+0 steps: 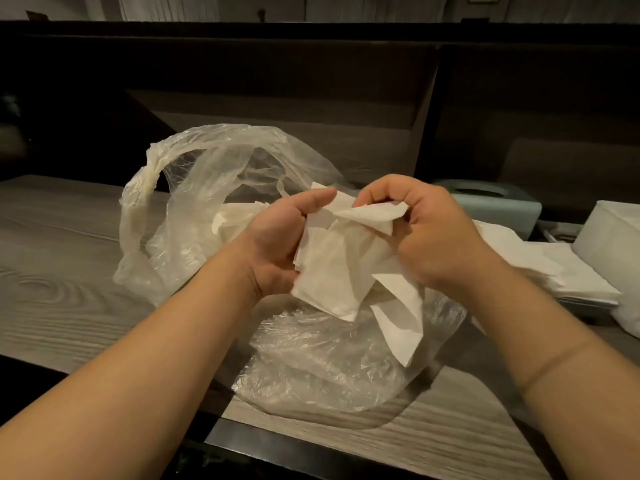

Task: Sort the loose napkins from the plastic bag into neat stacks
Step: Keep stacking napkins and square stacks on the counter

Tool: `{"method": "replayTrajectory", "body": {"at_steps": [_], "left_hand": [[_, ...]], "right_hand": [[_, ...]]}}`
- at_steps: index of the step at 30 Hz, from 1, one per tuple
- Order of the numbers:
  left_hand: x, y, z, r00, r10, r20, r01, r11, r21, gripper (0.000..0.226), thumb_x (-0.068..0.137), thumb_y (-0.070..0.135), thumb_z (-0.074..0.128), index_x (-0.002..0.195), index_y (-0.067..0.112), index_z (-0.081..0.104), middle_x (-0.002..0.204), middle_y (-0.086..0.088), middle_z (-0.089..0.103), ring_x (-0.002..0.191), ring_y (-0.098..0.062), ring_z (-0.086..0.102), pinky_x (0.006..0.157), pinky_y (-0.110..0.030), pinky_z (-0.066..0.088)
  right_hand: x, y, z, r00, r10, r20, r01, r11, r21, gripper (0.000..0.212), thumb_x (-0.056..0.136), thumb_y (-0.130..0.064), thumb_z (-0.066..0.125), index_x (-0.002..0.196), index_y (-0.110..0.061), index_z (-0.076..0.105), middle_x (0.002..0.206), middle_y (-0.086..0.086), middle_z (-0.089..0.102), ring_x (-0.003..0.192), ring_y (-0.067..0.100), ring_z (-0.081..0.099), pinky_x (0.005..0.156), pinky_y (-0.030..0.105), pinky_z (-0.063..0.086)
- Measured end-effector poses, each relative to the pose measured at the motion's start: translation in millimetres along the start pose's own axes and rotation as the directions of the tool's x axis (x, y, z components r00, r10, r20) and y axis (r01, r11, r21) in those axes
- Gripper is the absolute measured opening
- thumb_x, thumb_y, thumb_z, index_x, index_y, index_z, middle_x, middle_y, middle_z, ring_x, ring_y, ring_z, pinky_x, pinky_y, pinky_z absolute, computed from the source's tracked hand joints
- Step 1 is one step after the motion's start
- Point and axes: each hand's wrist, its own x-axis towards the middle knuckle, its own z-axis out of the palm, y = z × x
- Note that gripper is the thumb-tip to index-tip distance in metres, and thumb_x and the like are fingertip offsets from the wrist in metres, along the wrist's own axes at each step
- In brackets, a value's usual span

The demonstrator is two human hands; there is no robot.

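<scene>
Left hand (277,244) grips a loose bunch of napkins (332,268) above the bag (322,362) on the tabletop (62,258). Right hand (426,230) pinches one napkin's top corner, fingers (377,195) curled on it. Finished stack (568,271) lies to the right, nearer the right hand; more napkins remain in the bag behind

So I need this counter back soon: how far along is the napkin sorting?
Partly done. White stacks already sit at the right of the counter. In hand: the left hand holds a loose bunch of napkins above the plastic bag, and the right hand pinches one napkin's edge. Left: squaring this bunch, plus more napkins inside the bag.
</scene>
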Motion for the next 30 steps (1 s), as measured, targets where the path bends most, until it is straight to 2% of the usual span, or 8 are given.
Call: {"method": "replayTrajectory", "body": {"at_steps": [5,10,14,17,21,24,26,30], "left_hand": [[3.3,-3.1,-3.8,0.996,-0.048,0.070,0.041,0.994,0.099,0.058,0.101,0.060,0.044,0.122,0.012,0.069,0.110,-0.014,0.072,0.093,-0.031,0.070,0.085,-0.044,0.057],[3.7,-6.0,-2.7,0.982,-0.037,0.186,0.012,0.991,0.137,0.076,0.080,0.079,0.050,0.109,0.013,0.077,0.113,-0.015,0.072,0.099,-0.035,0.070,0.090,-0.050,0.057],[0.4,-6.5,-0.4,0.987,0.014,0.159,-0.047,0.977,0.208,0.066,0.076,0.069,0.057,0.113,0.017,0.072,0.105,-0.013,0.076,0.088,-0.030,0.074,0.078,-0.044,0.064],[-0.2,-8.4,-1.6,0.980,-0.001,0.198,-0.047,0.971,0.235,0.035,0.085,0.042,0.065,0.100,0.014,0.081,0.103,-0.013,0.076,0.089,-0.028,0.074,0.083,-0.044,0.061],[1.8,-6.7,-1.2,0.992,-0.052,0.116,0.023,0.971,0.239,0.032,0.087,0.027,0.065,0.114,0.010,0.069,0.103,-0.014,0.075,0.088,-0.028,0.072,0.092,-0.046,0.055],[2.7,-5.1,-0.5,0.994,-0.039,0.100,0.019,0.981,0.193,0.037,0.083,0.029,0.066,0.115,0.010,0.071,0.102,-0.012,0.075,0.085,-0.027,0.072,0.077,-0.039,0.062],[2.4,-5.3,-0.3,0.992,-0.014,0.124,-0.008,0.984,0.177,0.031,0.079,0.033,0.069,0.097,0.011,0.081,0.097,-0.012,0.076,0.080,-0.026,0.072,0.069,-0.035,0.062],[4.4,-7.8,-4.8,0.981,0.017,0.194,-0.058,0.977,0.207,0.019,0.079,0.029,0.079,0.095,0.018,0.083,0.103,-0.010,0.075,0.092,-0.026,0.070,0.089,-0.044,0.057]], "right_hand": [[-0.1,5.5,8.3,0.993,-0.098,-0.071,0.093,0.993,-0.076,0.042,0.089,0.007,0.068,0.094,-0.035,0.064,0.093,-0.022,0.063,0.092,-0.007,0.058,0.069,0.010,0.050],[1.6,14.3,14.3,0.977,-0.085,-0.196,0.072,0.995,-0.075,0.041,0.094,0.001,0.064,0.092,-0.039,0.060,0.091,-0.019,0.064,0.089,0.002,0.061,0.073,0.022,0.055],[3.4,21.2,16.0,0.965,0.002,-0.264,-0.017,0.998,-0.055,0.032,0.098,-0.003,0.061,0.093,-0.035,0.060,0.091,-0.019,0.063,0.088,-0.005,0.058,0.065,0.012,0.051],[3.7,22.9,17.3,0.953,0.073,-0.295,-0.076,0.997,0.003,0.025,0.100,-0.010,0.059,0.094,-0.033,0.064,0.089,-0.018,0.064,0.085,-0.004,0.059,0.064,0.013,0.048],[4.3,19.8,17.3,0.934,0.175,-0.313,-0.141,0.982,0.129,0.014,0.105,-0.028,0.054,0.096,-0.036,0.062,0.093,-0.016,0.064,0.087,0.006,0.062,0.069,0.023,0.053],[5.7,18.0,16.6,0.888,0.265,-0.376,-0.171,0.949,0.265,0.012,0.103,-0.034,0.056,0.093,-0.037,0.059,0.096,-0.010,0.067,0.092,0.015,0.067,0.082,0.041,0.062],[6.0,17.1,17.2,0.863,0.304,-0.405,-0.184,0.933,0.308,0.015,0.103,-0.035,0.056,0.089,-0.042,0.056,0.094,-0.014,0.065,0.093,0.013,0.067,0.086,0.042,0.062],[5.6,13.5,18.0,0.824,0.332,-0.459,-0.151,0.910,0.386,0.013,0.102,-0.036,0.059,0.092,-0.043,0.056,0.098,-0.018,0.065,0.095,0.009,0.066,0.086,0.036,0.062]]}}
